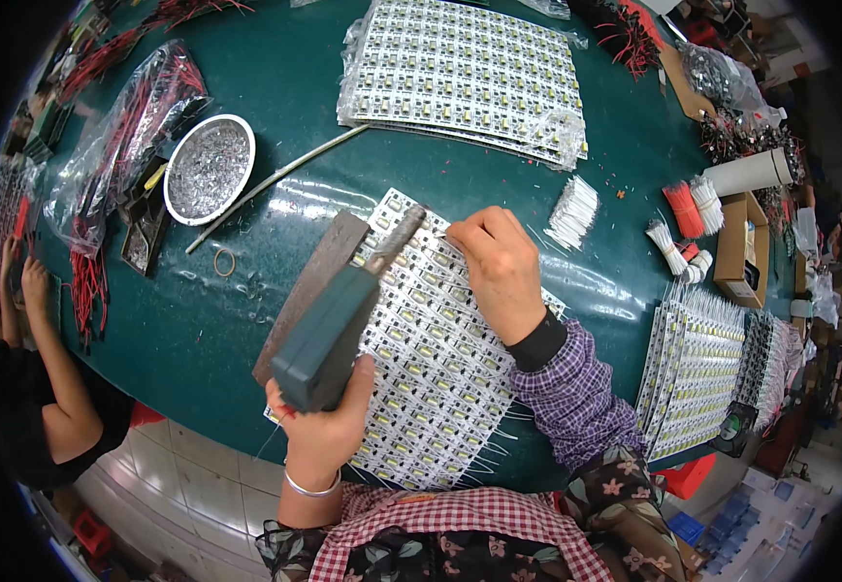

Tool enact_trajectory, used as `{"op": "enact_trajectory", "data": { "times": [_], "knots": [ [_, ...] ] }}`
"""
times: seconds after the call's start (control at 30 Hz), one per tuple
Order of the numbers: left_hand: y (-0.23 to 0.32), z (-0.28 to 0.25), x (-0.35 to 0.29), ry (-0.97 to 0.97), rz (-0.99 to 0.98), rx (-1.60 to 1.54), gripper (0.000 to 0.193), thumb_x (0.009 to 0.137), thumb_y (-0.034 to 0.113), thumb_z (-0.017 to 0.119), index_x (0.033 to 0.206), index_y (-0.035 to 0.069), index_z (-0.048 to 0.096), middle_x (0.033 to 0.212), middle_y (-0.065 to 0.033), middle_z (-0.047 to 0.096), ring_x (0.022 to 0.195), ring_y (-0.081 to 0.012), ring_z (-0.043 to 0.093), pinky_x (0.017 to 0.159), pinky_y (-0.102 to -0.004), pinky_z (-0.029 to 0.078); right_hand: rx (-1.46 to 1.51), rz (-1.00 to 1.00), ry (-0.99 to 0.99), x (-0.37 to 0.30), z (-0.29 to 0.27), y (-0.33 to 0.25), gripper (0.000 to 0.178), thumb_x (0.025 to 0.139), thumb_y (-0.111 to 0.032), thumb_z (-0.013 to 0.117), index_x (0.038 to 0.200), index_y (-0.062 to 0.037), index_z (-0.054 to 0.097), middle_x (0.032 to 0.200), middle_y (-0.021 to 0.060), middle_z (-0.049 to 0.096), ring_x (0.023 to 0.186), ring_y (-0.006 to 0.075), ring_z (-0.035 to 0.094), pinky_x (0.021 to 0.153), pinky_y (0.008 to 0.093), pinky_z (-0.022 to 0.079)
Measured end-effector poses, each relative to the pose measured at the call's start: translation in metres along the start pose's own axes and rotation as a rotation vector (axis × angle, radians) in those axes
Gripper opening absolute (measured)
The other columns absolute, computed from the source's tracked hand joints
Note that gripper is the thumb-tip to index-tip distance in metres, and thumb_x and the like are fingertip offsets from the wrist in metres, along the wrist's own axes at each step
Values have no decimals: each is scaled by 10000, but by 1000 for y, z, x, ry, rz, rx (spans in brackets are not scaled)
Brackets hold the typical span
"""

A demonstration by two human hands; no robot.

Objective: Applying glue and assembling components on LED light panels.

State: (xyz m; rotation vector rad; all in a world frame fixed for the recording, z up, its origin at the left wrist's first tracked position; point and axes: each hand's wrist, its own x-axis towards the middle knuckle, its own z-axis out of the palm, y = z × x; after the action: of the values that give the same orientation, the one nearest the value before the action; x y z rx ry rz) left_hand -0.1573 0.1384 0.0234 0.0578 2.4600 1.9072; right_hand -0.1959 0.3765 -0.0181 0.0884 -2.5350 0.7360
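My left hand [329, 427] is closed around the handle of a dark green soldering gun [324, 335]. Its metal barrel reaches up to the top part of a white LED board panel [431, 388]. Close to the barrel's end, my right hand [501, 267] pinches what looks like a thin white wire at the panel's upper edge; the fingers hide most of it. Rows of small yellowish LEDs cover the panel, and white wires stick out along its right and lower edges. A flat brown bar [309, 291] lies along the panel's left side.
Stacked LED panels [469, 78] lie at the back. Loose white wires [573, 211] sit to the right, with wired panels [693, 373] and a cardboard box [743, 247] beyond. Leftward are a white bowl [250, 155], a rod [275, 191], bagged red wires [135, 136] and another person's arm [62, 378].
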Motion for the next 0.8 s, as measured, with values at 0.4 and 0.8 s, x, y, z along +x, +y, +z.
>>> {"op": "enact_trajectory", "data": {
  "times": [0.4,0.8],
  "knots": [
    [29,-57,70,378,-38,147,382,873,-3,728,1224,-84,599,1051,-137,692,562,-71,547,467,-225,403,-32,-9,36,0,2,0,193,741,82,630,891,-38,653,840,76,536,794,254,557,671,365,490],
    [22,-11,26,103,10,-108,310,805,-102,703,1110,-103,643,893,-130,672,531,-99,544,471,-228,415,26,-4,103,17,-30,-16,181,758,53,749,890,-37,664,803,78,518,761,266,520,646,379,443]
  ]
}}
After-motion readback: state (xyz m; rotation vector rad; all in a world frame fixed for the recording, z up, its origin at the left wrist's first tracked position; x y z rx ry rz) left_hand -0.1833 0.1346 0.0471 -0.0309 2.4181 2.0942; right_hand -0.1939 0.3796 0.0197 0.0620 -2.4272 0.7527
